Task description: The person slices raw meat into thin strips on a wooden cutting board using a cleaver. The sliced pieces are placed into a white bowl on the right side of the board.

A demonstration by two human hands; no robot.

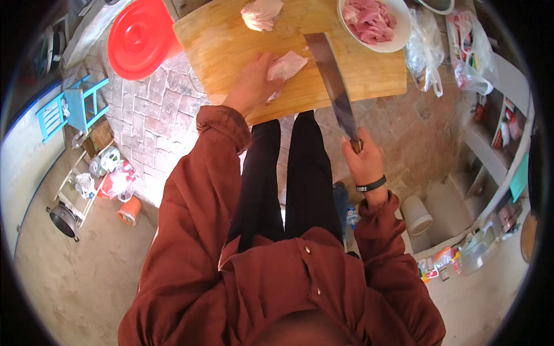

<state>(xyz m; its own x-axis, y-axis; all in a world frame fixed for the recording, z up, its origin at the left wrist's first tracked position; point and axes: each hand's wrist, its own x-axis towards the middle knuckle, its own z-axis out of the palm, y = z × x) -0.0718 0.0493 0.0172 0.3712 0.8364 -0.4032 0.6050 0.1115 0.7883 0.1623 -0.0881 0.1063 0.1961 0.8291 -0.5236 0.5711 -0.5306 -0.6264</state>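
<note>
My left hand (pixel 255 80) grips a pale pink piece of raw meat (pixel 291 65) on a wooden cutting board (pixel 363 82). Part of that piece is hidden under my fingers. In my right hand (pixel 365 158) is the handle of a long, broad-bladed knife (pixel 331 75). Its blade reaches up over the board, to the right of the meat and apart from it. A small scrap lies between meat and blade. Another pale raw piece (pixel 261 15) rests near the board's far edge. At the board's far right corner, a white bowl (pixel 406 32) holds sliced raw meat (pixel 370 21).
A red plastic lid (pixel 138 39) is left of the board. Plastic bags (pixel 424 52) hang or lie at its right. On the left stand a blue chair (pixel 78 106), a black pot (pixel 65 219) and an orange pot (pixel 129 211). A pale bucket (pixel 416 215) is at right.
</note>
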